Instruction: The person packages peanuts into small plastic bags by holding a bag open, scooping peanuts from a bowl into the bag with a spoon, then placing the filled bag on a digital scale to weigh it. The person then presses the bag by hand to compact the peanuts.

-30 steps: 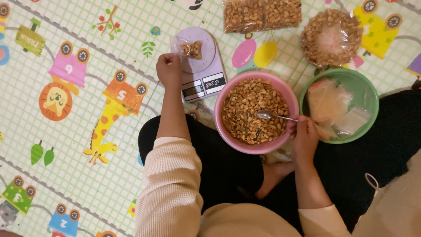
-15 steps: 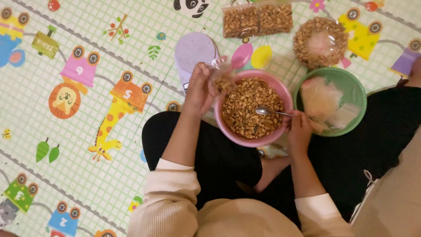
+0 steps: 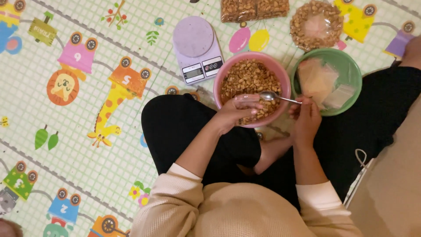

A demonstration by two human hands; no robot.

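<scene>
The left hand (image 3: 230, 116) pinches a small clear bag (image 3: 246, 102) over the pink bowl (image 3: 280, 74) of nuts (image 3: 250, 79) at its 6 o'clock edge; the right hand (image 3: 307, 118) grips a spoon (image 3: 274, 96), its head at the bag's mouth; the scale (image 3: 197, 48) sits at the bowl's 10 o'clock; the green bowl (image 3: 351, 70) at 3.

Spoon (image 3: 268, 95) shiny metal; pink bowl (image 3: 280, 74) smooth plastic; small bag (image 3: 245, 102) clear glossy film; mat (image 3: 87, 145) matt foam.

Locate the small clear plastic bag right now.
In the head view, the small clear plastic bag is in the left hand, over the near rim of the pink bowl of nuts, beside the metal spoon.
</scene>
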